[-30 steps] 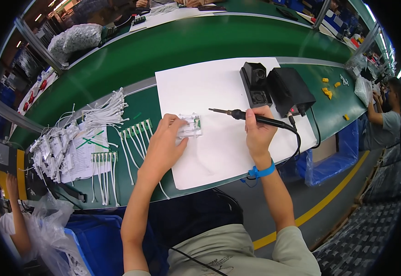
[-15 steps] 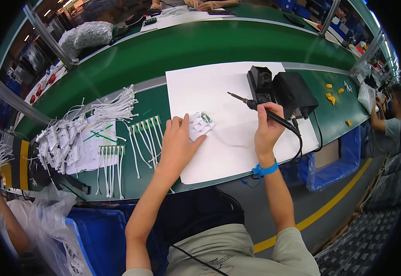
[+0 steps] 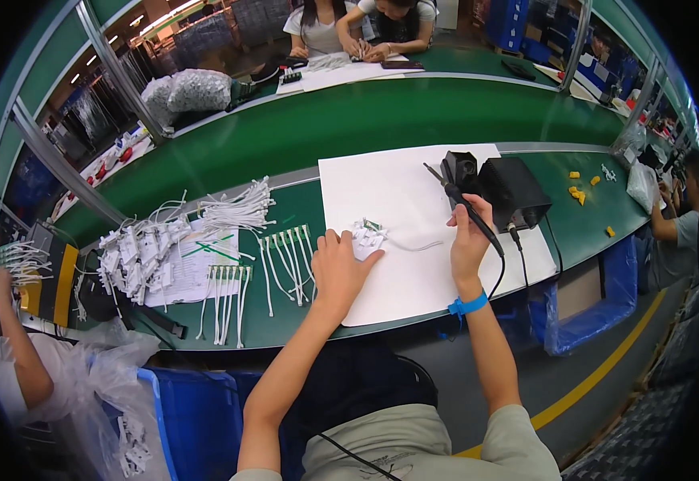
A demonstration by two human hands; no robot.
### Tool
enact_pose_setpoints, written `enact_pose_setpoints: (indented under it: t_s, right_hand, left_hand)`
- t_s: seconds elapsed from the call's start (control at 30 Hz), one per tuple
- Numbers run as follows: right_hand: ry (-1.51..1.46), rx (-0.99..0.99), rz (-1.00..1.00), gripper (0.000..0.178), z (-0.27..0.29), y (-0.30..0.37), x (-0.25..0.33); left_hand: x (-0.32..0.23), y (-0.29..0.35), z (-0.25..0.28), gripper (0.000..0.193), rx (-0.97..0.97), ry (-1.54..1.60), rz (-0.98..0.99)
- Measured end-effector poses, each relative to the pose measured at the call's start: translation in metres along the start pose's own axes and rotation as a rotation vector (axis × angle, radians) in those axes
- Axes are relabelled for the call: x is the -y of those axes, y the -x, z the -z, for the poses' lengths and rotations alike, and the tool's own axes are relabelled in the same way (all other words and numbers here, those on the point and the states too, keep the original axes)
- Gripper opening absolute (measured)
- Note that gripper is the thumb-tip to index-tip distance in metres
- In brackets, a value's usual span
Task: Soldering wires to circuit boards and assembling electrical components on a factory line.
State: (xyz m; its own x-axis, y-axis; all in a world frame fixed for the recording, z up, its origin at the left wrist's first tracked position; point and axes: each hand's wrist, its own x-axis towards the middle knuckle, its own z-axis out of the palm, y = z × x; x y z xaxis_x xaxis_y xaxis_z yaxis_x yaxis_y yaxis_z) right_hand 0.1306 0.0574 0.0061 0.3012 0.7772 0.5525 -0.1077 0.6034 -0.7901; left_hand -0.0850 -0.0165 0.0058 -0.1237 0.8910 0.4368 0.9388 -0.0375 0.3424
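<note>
My right hand [image 3: 471,227] is closed around a soldering iron [image 3: 463,202] with a black handle and cable. The iron's tip points up and left, close beside the black iron stand [image 3: 460,168]. My left hand [image 3: 340,271] rests on the white sheet [image 3: 397,289], thumb and fingers around the near left side of a small white plastic housing [image 3: 365,244]. A small green circuit board [image 3: 372,225] sits at the top of that housing, and a white cable [image 3: 418,247] runs off to the right. A blue strap [image 3: 468,305] circles my right wrist.
A black soldering station [image 3: 514,192] stands behind my right hand. Left lie green board strips with white cables [image 3: 228,276], heaped white housings [image 3: 137,260] and a cable bundle [image 3: 237,210]. Yellow pieces [image 3: 577,195] lie far right. Across the green belt [image 3: 349,112], two people work.
My right hand has brought the soldering iron closer to the stand, its tip now angled more upward. The left hand stays at the white housing. The whole view has tilted up.
</note>
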Motion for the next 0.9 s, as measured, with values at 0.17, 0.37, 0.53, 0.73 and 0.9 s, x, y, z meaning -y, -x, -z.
enact_pose_setpoints:
  t_s: [0.17,0.37,0.53,0.73,0.9]
  right_hand:
    - [0.07,0.026,0.033,0.021,-0.001,0.001,-0.001]
    - [0.11,0.014,0.089,0.017,-0.002,-0.001,-0.007]
    - [0.154,-0.023,0.144,0.015,0.001,-0.004,-0.012]
    - [0.219,-0.052,0.085,0.016,0.0,-0.007,-0.015]
    - [0.136,-0.047,0.127,0.016,0.0,-0.006,-0.015]
  left_hand:
    - [-0.003,0.0,-0.003,0.063,0.053,-0.018,0.06]
    - [-0.01,0.006,0.0,0.068,-0.012,-0.078,0.029]
    - [-0.049,0.019,0.068,0.074,0.044,-0.119,-0.122]
    - [-0.136,0.085,0.235,0.064,0.381,0.215,-0.687]
    - [-0.184,0.135,0.339,0.067,0.394,0.26,-1.079]
